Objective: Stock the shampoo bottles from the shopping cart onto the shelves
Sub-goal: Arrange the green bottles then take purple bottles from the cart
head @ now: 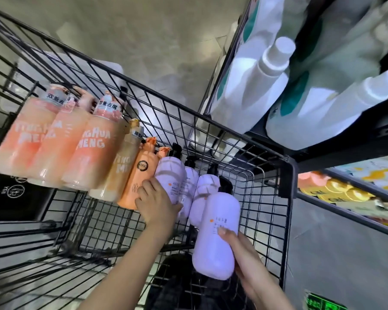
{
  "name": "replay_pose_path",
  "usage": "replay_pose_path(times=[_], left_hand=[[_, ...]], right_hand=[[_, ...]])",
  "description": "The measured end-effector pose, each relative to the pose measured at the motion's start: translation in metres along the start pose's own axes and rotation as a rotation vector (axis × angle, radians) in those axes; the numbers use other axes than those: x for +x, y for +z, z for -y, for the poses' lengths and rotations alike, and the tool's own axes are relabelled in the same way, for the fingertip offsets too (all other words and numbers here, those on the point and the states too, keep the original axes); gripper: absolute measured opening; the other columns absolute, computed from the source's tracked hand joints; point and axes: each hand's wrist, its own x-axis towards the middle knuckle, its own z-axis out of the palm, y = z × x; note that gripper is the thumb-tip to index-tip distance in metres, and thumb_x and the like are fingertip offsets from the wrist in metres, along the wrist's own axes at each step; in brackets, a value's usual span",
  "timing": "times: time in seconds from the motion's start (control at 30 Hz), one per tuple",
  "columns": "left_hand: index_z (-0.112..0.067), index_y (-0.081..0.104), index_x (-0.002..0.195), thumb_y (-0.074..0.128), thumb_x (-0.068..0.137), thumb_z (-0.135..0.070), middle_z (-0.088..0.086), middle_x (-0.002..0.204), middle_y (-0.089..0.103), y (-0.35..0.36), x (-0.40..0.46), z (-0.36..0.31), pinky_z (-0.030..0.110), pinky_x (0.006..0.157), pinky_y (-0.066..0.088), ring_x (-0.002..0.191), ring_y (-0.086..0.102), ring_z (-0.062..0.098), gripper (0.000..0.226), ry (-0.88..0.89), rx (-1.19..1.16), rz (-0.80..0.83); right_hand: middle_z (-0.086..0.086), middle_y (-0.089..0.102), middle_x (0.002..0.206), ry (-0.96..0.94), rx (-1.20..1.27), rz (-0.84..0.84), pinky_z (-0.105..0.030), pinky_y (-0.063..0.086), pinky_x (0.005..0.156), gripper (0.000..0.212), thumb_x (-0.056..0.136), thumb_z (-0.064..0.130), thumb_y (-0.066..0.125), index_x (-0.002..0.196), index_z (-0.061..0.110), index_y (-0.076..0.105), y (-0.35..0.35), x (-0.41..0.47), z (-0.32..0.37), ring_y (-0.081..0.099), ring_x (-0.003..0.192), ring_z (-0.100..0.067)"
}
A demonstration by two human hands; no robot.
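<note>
right hand (244, 253) grips lilac bottle (217, 233) above cart (287, 175); left hand (157, 202) clasps second lilac bottle (169, 175).

Cart (211, 121): black coated wire metal. Lilac bottles (217, 233): smooth matt plastic. Peach bottles (92, 148): glossy translucent plastic. Floor (155, 36): dull concrete.

L hand (158, 203) gripping, R hand (244, 249) gripping

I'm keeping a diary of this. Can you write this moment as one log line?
right hand: holds lilac bottle | left hand: grips another lilac bottle | place: black wire cart | shelving: not yet
</note>
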Motion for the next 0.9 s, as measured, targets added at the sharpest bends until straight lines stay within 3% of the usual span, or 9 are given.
replay_pose_path(times=[0.17,0.3,0.37,0.43,0.5,0.6,0.67,0.73,0.9], left_hand=[[-0.003,0.025,0.137,0.076,0.062,-0.058,0.013,0.130,0.040,0.011,-0.010,-0.007,0.032,0.084,0.046,0.117,0.043,0.026,0.106,-0.060,0.069,-0.071],[0.001,0.033,0.131,0.079,0.060,-0.054,0.018,0.129,0.042,0.000,-0.005,-0.004,0.037,0.092,0.043,0.117,0.044,0.032,0.101,-0.030,-0.043,0.052],[0.002,0.043,0.124,0.082,0.056,-0.052,0.019,0.126,0.049,-0.008,-0.002,0.007,0.037,0.091,0.043,0.111,0.051,0.034,0.096,-0.051,-0.257,0.194],[-0.001,0.054,0.117,0.085,0.053,-0.045,0.015,0.113,0.062,-0.025,-0.005,0.020,0.034,0.078,0.051,0.095,0.062,0.029,0.083,-0.153,-0.723,0.415],[-0.001,0.058,0.113,0.082,0.055,-0.031,0.013,0.098,0.069,-0.045,-0.023,0.032,0.033,0.072,0.055,0.082,0.065,0.026,0.069,-0.249,-1.167,0.697],[-0.001,0.057,0.116,0.080,0.052,-0.030,0.014,0.104,0.068,-0.067,-0.062,0.053,0.037,0.076,0.059,0.089,0.066,0.026,0.073,-0.287,-1.385,0.945],[0.002,0.055,0.120,0.088,0.045,-0.030,0.016,0.119,0.064,-0.081,-0.090,0.060,0.035,0.070,0.058,0.102,0.064,0.028,0.088,-0.258,-1.469,1.017],[0.005,0.056,0.116,0.088,0.039,-0.027,0.020,0.113,0.066,-0.100,-0.116,0.062,0.035,0.066,0.057,0.096,0.065,0.029,0.090,-0.196,-1.509,1.053],[0.001,0.066,0.105,0.096,0.020,-0.022,0.022,0.107,0.069,-0.154,-0.169,0.050,0.036,0.067,0.059,0.085,0.071,0.029,0.093,0.059,-1.595,1.147]], right_hand=[[-0.007,0.075,0.100,-0.047,-0.035,0.031,-0.041,0.054,0.089,0.057,0.060,0.037,0.073,0.111,0.013,0.063,-0.003,-0.022,0.004,0.071,0.095,-0.024],[-0.005,0.075,0.099,-0.051,-0.012,-0.012,-0.037,0.056,0.084,0.052,0.063,0.036,0.076,0.110,0.016,0.064,-0.009,-0.028,0.000,0.071,0.093,-0.022],[-0.004,0.076,0.095,-0.045,0.017,-0.012,-0.032,0.056,0.075,0.031,0.080,0.023,0.073,0.108,0.015,0.063,-0.013,-0.033,0.000,0.072,0.088,-0.020],[-0.003,0.076,0.093,-0.038,0.041,-0.016,-0.030,0.055,0.071,0.025,0.085,0.020,0.066,0.109,0.014,0.063,-0.016,-0.037,0.001,0.072,0.085,-0.019],[-0.005,0.076,0.096,-0.033,0.065,-0.023,-0.028,0.055,0.066,0.037,0.079,0.023,0.073,0.112,0.012,0.062,-0.017,-0.042,0.002,0.072,0.084,-0.019],[-0.008,0.075,0.100,-0.016,0.114,-0.014,-0.023,0.055,0.059,0.051,0.069,0.027,0.072,0.115,0.009,0.062,-0.019,-0.054,0.005,0.072,0.082,-0.018],[-0.007,0.076,0.094,-0.023,0.150,0.012,-0.022,0.054,0.057,0.043,0.073,0.021,0.074,0.112,0.007,0.062,-0.021,-0.070,0.009,0.072,0.077,-0.015],[-0.007,0.075,0.094,-0.040,0.172,0.050,-0.023,0.055,0.057,0.045,0.070,0.022,0.074,0.111,0.007,0.062,-0.024,-0.089,0.011,0.073,0.078,-0.016],[-0.016,0.071,0.109,-0.118,0.212,0.132,-0.032,0.058,0.068,0.085,0.043,0.036,0.087,0.118,0.005,0.061,-0.041,-0.139,0.018,0.070,0.095,-0.027]])
